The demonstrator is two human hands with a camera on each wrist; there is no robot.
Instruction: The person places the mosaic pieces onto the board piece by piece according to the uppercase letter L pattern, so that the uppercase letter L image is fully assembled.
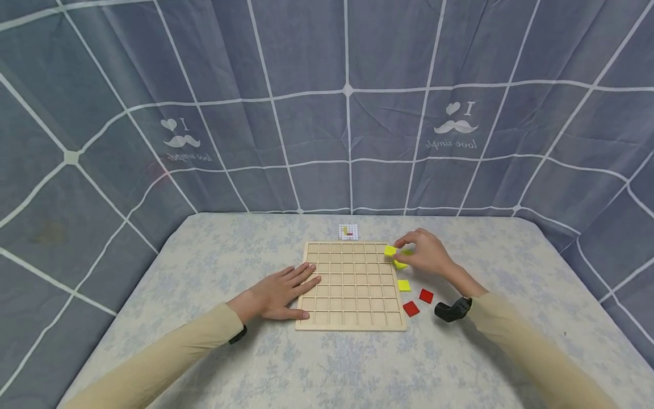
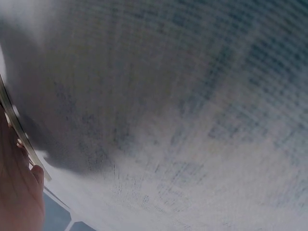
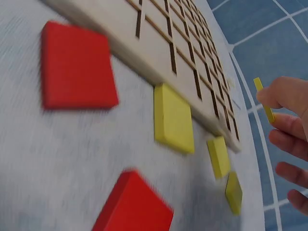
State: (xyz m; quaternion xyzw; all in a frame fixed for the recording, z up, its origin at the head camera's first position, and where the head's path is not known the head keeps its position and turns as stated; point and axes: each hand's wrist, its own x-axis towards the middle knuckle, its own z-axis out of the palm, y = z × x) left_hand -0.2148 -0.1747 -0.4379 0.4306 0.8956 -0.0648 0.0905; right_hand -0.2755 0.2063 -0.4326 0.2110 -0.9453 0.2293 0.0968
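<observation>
A yellow square tile (image 1: pixel 390 250) is pinched between the thumb and fingers of my right hand (image 1: pixel 426 253), over the far right corner of a wooden grid board (image 1: pixel 351 327). In the right wrist view that tile (image 3: pixel 263 98) is seen nearly edge-on, above the table. My left hand (image 1: pixel 281 291) lies flat with fingers spread, its fingertips and thumb on the board's left edge. To the right of the board lie more yellow tiles (image 3: pixel 174 119), two of them close under my right hand, and two red tiles (image 3: pixel 79 67). The left wrist view catches only part of the left hand (image 2: pixel 19 187).
Behind the board's far edge lies a small card with a printed grid (image 1: pixel 348 232) and coloured marks. A pale patterned cloth (image 1: pixel 230 250) covers the table. A blue-grey curtain with white lines (image 1: pixel 317 130) hangs around the back and sides.
</observation>
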